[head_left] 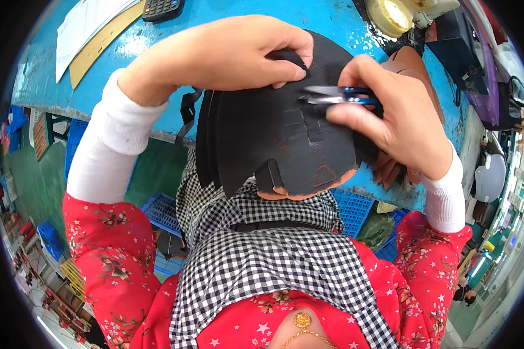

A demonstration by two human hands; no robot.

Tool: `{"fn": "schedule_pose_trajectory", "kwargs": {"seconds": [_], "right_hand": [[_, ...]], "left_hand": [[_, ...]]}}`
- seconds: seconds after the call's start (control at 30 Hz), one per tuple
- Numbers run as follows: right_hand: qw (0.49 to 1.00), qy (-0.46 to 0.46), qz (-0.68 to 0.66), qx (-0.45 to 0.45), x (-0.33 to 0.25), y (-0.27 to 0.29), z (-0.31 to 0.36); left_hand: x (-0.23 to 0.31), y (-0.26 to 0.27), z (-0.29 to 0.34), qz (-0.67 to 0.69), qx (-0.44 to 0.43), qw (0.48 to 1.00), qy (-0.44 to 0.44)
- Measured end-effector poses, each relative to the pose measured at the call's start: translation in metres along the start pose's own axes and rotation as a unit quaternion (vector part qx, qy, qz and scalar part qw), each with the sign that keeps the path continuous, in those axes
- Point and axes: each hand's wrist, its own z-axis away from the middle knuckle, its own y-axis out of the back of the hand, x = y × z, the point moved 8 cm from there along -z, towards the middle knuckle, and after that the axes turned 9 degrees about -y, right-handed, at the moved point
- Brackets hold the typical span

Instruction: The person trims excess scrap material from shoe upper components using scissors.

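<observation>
Several black leather-like panels (pixel 256 128) lie stacked over the near edge of the table, their lower rims showing orange-brown. My left hand (pixel 227 55) is closed at the top of the stack, pinching a black strap (pixel 289 56) between thumb and fingers. In my right hand (pixel 390 110) is a pair of thread snips (pixel 332 96) with blue handles, gripped between thumb and forefinger. Their blades point left, just below my left fingertips and over the top panel. The blades look slightly apart; whether they touch a thread cannot be made out.
The blue table (pixel 113 96) carries papers (pixel 87 35) and a calculator (pixel 163 8) at the far left. A round cream-coloured container (pixel 390 16) stands at the far right. Brown leather pieces (pixel 416 72) lie beside my right hand. Blue plastic crates (pixel 355 209) sit below the table edge.
</observation>
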Motion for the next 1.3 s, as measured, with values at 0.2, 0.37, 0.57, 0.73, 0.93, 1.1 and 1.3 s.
{"fn": "schedule_pose_trajectory", "kwargs": {"seconds": [0.2,0.37,0.57,0.73,0.93,1.1,1.3], "right_hand": [[0.986,0.046,0.157,0.025,-0.065,-0.028,0.024],[0.967,0.011,0.245,0.067,-0.075,-0.063,0.026],[0.963,-0.020,-0.196,0.183,0.002,-0.015,0.025],[0.693,-0.286,-0.560,0.352,0.126,0.012,0.133],[0.633,-0.350,-0.569,0.392,0.183,-0.006,0.208],[0.777,-0.365,-0.319,0.402,0.154,0.048,0.174],[0.939,-0.143,0.105,0.295,0.114,-0.035,0.045]], "left_hand": [[-0.007,0.001,-0.001,0.140,0.050,0.988,0.049],[-0.008,0.009,0.009,0.226,0.200,0.949,0.087],[0.013,0.029,0.054,0.305,0.470,0.828,0.011],[0.022,-0.014,0.052,0.259,0.355,0.892,0.104],[0.010,-0.040,0.038,0.172,0.255,0.942,0.137],[0.006,-0.041,0.035,0.157,0.237,0.947,0.149],[0.016,-0.042,0.028,0.107,0.247,0.951,0.152]]}}
